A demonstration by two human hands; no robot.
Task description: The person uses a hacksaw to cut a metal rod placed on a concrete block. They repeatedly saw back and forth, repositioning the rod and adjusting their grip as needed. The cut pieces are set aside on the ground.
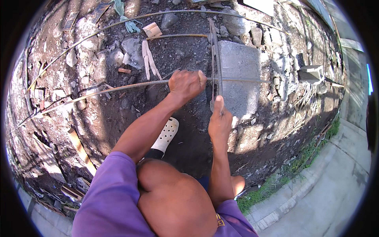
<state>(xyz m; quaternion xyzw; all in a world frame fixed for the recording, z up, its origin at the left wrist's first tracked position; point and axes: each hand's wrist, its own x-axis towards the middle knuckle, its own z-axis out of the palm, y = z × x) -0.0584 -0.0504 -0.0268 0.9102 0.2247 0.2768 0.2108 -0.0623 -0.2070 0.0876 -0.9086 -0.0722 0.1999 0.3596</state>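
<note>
My left hand (185,85) is closed around a long thin metal rod (118,87) that runs from the far left across to a grey concrete block (239,77). The rod lies over the block's top. My right hand (219,118) grips the handle of a hacksaw (215,51), whose frame reaches away from me and crosses the rod near the block's left edge. I squat over dark soil, with my knees at the bottom of the view and a white perforated clog (166,135) under my left arm.
A second long rod (118,24) curves across the far ground. Stones, rubble, wood scraps (149,59) and a green cloth (127,21) litter the dirt. A smaller concrete block (311,73) sits at right. A concrete curb and paved strip (316,189) run along the lower right.
</note>
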